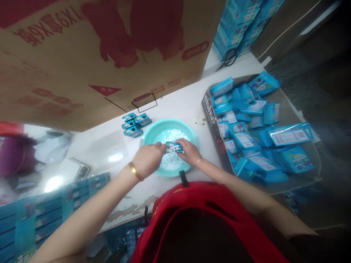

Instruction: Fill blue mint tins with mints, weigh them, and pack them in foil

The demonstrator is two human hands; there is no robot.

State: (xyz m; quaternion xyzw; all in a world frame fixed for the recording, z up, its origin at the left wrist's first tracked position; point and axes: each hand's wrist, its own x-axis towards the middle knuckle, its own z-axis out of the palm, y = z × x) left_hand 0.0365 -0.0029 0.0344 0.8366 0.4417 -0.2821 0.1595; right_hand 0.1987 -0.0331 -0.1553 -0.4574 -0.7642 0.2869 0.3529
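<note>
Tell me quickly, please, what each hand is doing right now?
Left hand: closed on one end of the small blue tin, over the teal bowl of white candies.
Right hand: closed on the tin's other end.

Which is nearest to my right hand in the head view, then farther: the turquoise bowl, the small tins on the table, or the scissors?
From the right hand:
1. Turquoise bowl, directly beneath it.
2. Small tins, left beyond the bowl.
3. Scissors, far back by the stacked boxes.
</note>
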